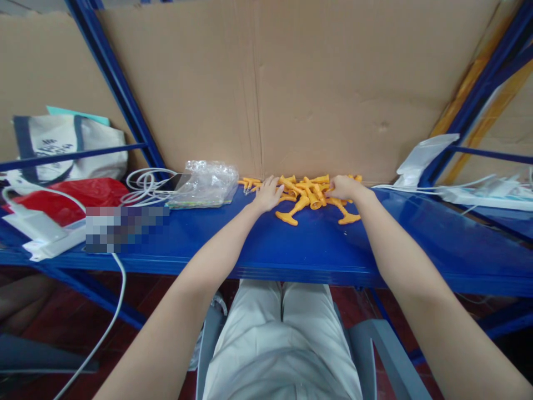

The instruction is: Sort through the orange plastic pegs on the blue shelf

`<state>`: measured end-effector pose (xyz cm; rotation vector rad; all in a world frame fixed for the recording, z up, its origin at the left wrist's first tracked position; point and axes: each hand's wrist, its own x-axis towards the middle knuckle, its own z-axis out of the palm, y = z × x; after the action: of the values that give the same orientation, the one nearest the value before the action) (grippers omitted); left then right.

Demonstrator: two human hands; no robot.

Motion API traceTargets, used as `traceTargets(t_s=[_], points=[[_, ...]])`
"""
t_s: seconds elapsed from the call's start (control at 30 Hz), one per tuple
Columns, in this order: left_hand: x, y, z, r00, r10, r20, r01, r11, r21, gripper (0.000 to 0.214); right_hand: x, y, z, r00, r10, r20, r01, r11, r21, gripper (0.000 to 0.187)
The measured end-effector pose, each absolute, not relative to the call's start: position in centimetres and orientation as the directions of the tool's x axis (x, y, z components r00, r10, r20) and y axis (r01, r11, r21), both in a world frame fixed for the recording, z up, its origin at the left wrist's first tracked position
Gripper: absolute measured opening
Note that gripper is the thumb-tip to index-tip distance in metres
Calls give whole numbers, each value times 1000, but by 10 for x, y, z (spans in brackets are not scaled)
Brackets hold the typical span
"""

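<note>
Looks like smooth plastic with a slight shine, for the orange pieces (314,201) at the centre of the frame. Under these, appears as glossy painted metal, for the blue shelf (316,244). Across the upper frame, seems matt cardboard, for the brown panel (333,83). Left of centre, shows wrinkled, shiny plastic, for the transparent bag (208,186). At lower centre, seems matt cloth, for the pale trousers (283,339).

- Two hands, left hand (267,194) and right hand (342,188), centre
- Several orange pieces (315,194), overlapping beyond exact count, centre
- One canvas bag (102,145), upper left
- One red bundle (75,195), left
</note>
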<state>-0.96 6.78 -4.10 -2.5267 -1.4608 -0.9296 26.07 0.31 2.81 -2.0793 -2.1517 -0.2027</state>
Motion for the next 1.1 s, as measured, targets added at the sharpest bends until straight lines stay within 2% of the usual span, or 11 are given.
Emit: traceTargets(t_s=[0.1, 0.2, 0.3, 0.5, 0.73, 0.97, 1.1], points=[[-9, 57, -31, 370, 728, 577, 783, -579, 228, 56, 259, 4, 33, -90, 908, 409, 989, 129, -70, 32], [-7, 51, -25, 427, 640, 638, 713, -673, 197, 54, 254, 3, 35, -213, 744, 633, 940, 332, -75, 43], [-4, 45, -24, 490, 565, 664, 648, -745, 156, 55, 245, -1, 35, -297, 606, 738, 878, 477, -39, 45], [2, 34, -20, 572, 477, 668, 567, -818, 98, 65, 227, -12, 37, -313, 464, 828, 815, 579, -16, 46], [6, 34, -18, 568, 416, 710, 532, -844, 70, 70, 209, -17, 35, -333, 411, 849, 758, 652, -18, 35], [2, 29, -10, 441, 542, 715, 692, -713, 113, 38, 197, -20, 32, -379, 416, 827, 619, 778, -107, 27], [1, 20, -4, 405, 591, 698, 743, -657, 125, 33, 199, -14, 31, -347, 470, 812, 557, 800, -225, 24]])
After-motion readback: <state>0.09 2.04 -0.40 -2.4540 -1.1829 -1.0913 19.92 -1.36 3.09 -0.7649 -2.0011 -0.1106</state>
